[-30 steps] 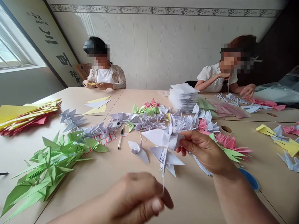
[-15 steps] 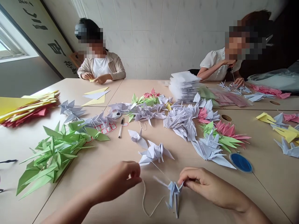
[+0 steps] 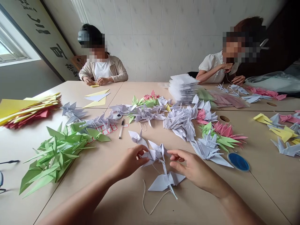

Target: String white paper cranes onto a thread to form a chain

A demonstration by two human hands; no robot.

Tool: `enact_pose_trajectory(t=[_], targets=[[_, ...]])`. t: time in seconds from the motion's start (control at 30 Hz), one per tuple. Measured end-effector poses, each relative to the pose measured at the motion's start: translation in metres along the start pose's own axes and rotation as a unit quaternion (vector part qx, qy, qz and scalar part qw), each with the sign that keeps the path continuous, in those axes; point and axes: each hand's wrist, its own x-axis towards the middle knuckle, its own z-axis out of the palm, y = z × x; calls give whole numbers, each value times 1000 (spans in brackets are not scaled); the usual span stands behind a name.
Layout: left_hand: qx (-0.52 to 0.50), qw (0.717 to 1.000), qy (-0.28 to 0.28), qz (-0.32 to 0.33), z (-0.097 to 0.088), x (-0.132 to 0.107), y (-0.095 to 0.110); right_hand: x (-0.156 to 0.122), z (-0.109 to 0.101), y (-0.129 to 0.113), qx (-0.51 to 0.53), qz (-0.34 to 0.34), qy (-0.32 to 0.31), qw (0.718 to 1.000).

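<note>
A white folded paper crane (image 3: 156, 153) sits on the table between my two hands. My left hand (image 3: 134, 161) is at its left side, thumb and fingers curled but apart; whether they touch the paper I cannot tell. On the right, my right hand (image 3: 187, 164) has its thumb and forefinger spread by the crane's other wing. Closer to me lies a second white paper crane (image 3: 164, 182), its wings spread. A thin white string (image 3: 145, 206) loops on the table and runs to this crane. Another white paper crane (image 3: 138, 139) lies just behind.
Green cranes (image 3: 56, 150) are heaped at left, below stacked yellow and red paper (image 3: 35, 109). White cranes (image 3: 180, 122) curve across the middle. A pen (image 3: 121, 128), a blue round lid (image 3: 238, 161) and a stack of white packets (image 3: 182, 89) lie around. Two people sit opposite.
The nearer crane has left my right hand and lies flat on the table. My left hand moved up and right, my right hand up, both to the crane behind it.
</note>
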Motion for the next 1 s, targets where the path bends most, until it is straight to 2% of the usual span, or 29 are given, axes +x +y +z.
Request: enact_pose_trajectory(t=[0.2, 0.27, 0.33, 0.43, 0.5, 0.67, 0.77, 0.87, 1.0], targets=[[-86, 995, 22, 41, 12, 15, 16, 32, 26, -12, -39, -30, 81, 996], [-106, 992, 34, 51, 13, 16, 18, 39, 26, -10, -32, -32, 100, 994], [-112, 990, 71, 53, 12, 16, 17, 45, 23, -8, -13, -38, 109, 993], [-96, 984, 141, 50, 9, 18, 14, 52, 16, -5, 29, -46, 105, 993], [-85, 983, 157, 43, 6, 22, 12, 57, 13, -5, 57, -47, 98, 992], [-91, 986, 142, 11, 2, 29, 11, 64, 14, -3, 98, -38, 111, 988], [-109, 983, 147, -5, 5, 29, 12, 65, 18, 2, 105, -37, 158, 981], [-155, 980, 120, -17, 9, 27, 13, 63, 21, 6, 114, -41, 199, 973], [-214, 973, 89, -4, 12, 25, 9, 58, 22, 7, 155, -29, 187, 970]])
